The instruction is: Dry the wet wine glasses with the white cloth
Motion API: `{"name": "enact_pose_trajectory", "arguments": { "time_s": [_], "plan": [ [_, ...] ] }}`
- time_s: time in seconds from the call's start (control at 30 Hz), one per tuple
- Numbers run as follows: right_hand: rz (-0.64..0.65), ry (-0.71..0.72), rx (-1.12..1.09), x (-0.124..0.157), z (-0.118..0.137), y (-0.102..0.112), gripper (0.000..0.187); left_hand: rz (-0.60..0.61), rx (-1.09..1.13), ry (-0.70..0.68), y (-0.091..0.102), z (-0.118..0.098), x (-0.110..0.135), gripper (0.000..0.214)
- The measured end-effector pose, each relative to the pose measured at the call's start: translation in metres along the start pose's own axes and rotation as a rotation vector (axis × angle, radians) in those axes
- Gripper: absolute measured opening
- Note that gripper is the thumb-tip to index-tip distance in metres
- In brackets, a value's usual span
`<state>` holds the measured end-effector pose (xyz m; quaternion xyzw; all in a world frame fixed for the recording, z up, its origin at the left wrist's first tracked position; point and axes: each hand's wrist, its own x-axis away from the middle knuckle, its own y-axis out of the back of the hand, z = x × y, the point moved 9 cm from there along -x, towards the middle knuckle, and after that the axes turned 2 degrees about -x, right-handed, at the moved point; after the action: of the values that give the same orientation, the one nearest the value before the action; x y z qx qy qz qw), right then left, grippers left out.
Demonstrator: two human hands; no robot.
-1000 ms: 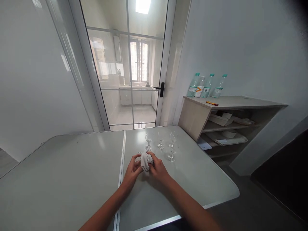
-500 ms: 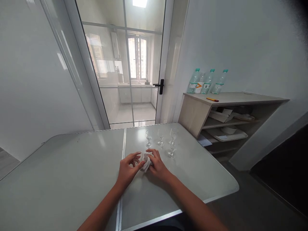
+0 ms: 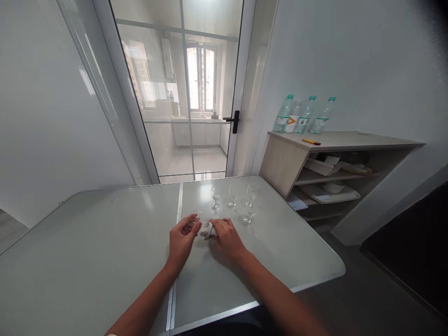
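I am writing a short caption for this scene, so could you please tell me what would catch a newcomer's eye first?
Probably the left hand holding a clear glass above the table, with the right hand holding a white cloth up to it. Beyond and to the right stand four stemmed glasses. Farther right, three green-capped bottles top the shelf unit.

Your cloth (image 3: 206,231) is white, your stemmed glasses (image 3: 216,206) clear and colourless — all against a pale grey-green tabletop (image 3: 119,247) with silvery trim (image 3: 224,314). You face teal-capped bottles (image 3: 304,119), a white label (image 3: 290,128) bearing an orange arrow-like mark (image 3: 291,120), a black door handle (image 3: 235,122) — and a greyish-beige cabinet (image 3: 282,161).
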<state>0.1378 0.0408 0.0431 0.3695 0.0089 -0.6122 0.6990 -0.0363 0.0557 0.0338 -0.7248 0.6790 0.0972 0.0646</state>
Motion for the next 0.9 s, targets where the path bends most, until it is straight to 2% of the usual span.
{"name": "enact_pose_trajectory", "arguments": {
  "time_s": [0.07, 0.1, 0.17, 0.2, 0.23, 0.27, 0.3, 0.37, 0.47, 0.53, 0.6, 0.67, 0.8, 0.9],
  "plan": [
    [0.041, -0.067, -0.126, 0.002, -0.006, -0.002, 0.023, 0.11, 0.01, -0.055, -0.007, -0.005, 0.0, 0.051],
    [0.134, -0.122, -0.259, 0.004, -0.009, -0.008, 0.019, 0.186, 0.021, -0.071, -0.013, -0.006, 0.0, 0.051],
    [0.408, -0.233, -0.568, 0.014, -0.01, -0.029, 0.022, 0.315, 0.065, -0.078, -0.021, -0.006, 0.001, 0.054],
    [0.524, -0.27, -0.694, 0.019, -0.006, -0.037, 0.027, 0.347, 0.094, -0.076, -0.022, -0.005, 0.001, 0.058],
    [0.58, -0.286, -0.774, 0.022, -0.004, -0.04, 0.032, 0.351, 0.118, -0.073, -0.022, -0.005, 0.001, 0.062],
    [0.567, -0.279, -0.795, 0.021, -0.004, -0.039, 0.033, 0.325, 0.129, -0.074, -0.021, -0.005, 0.0, 0.063],
    [0.498, -0.244, -0.755, 0.017, -0.005, -0.035, 0.031, 0.278, 0.122, -0.082, -0.017, -0.005, -0.001, 0.062],
    [0.27, -0.106, -0.542, 0.007, -0.006, -0.017, 0.026, 0.169, 0.077, -0.104, -0.01, -0.006, 0.0, 0.053],
    [-0.047, 0.101, -0.24, 0.007, 0.005, 0.009, 0.04, 0.04, 0.026, -0.178, -0.003, -0.013, 0.006, 0.046],
    [-0.251, 0.114, -0.197, 0.013, 0.008, 0.026, 0.045, -0.052, 0.027, -0.253, 0.004, -0.019, 0.012, 0.044],
    [-0.398, 0.009, -0.253, 0.018, 0.0, 0.035, 0.041, -0.119, 0.041, -0.335, 0.01, -0.024, 0.018, 0.044],
    [-0.396, -0.129, -0.416, 0.017, -0.012, 0.028, 0.036, -0.117, 0.045, -0.399, 0.009, -0.028, 0.022, 0.047],
    [-0.191, -0.309, -0.846, 0.004, -0.034, -0.005, 0.044, -0.005, -0.023, -0.453, -0.001, -0.031, 0.025, 0.053],
    [-0.149, -0.387, -0.903, 0.001, -0.051, -0.013, 0.041, 0.059, -0.108, -0.504, -0.008, -0.035, 0.028, 0.056]
  ]
}}
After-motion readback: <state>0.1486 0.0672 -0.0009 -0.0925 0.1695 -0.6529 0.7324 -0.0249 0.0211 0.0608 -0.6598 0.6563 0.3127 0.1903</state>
